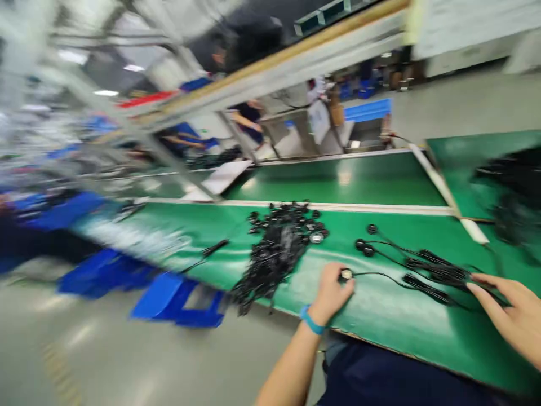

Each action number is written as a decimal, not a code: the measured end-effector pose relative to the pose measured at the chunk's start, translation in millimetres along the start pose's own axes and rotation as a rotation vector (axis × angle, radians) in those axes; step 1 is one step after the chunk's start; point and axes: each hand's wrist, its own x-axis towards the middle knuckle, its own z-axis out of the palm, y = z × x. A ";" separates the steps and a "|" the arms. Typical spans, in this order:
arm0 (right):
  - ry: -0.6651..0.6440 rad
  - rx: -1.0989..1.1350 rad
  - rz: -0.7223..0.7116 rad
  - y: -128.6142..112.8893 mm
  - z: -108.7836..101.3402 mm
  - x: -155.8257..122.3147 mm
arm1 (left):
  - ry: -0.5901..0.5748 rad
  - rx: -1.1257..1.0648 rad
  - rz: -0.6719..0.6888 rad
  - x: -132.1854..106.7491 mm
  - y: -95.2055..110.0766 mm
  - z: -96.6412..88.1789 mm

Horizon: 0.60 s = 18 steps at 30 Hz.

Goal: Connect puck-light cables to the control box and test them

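Note:
My left hand (332, 293), with a blue wristband, pinches a small round black piece with a pale face (346, 274) at one end of a thin black cable. That cable runs right into a coiled, tied bundle (429, 288) on the green work surface. At the right, my right hand (513, 310) has its thumb and fingertips closed around the end of a black cable bundle (439, 268). Between the hands, a little farther off, lie a few loose round black cable ends (366, 247).
A large heap of black cables with round ends (279, 248) lies left of my hands. A blurred dark pile (513, 192) is at the far right. Blue stools (158, 296) stand below the bench edge. A white-edged strip (359, 208) runs behind; people work beyond.

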 end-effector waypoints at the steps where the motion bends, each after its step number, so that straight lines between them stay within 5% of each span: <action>1: -0.014 -0.047 0.060 10.2 -22.3 -11.8 | -0.023 0.025 -0.023 -5.0 -0.1 -4.5; 5: -0.088 -0.086 0.192 26.2 -71.4 -49.3 | -0.067 0.190 0.053 9.2 1.9 -14.2; 9: -0.169 -0.055 0.182 38.0 -79.2 -65.3 | -0.054 0.223 0.303 42.3 63.3 10.5; 14: -0.172 -0.086 0.184 40.4 -82.5 -73.1 | -0.423 0.082 0.536 74.4 158.3 107.2; 18: -0.296 -0.108 0.196 43.3 -86.2 -70.4 | -0.633 0.353 0.647 90.0 185.9 180.0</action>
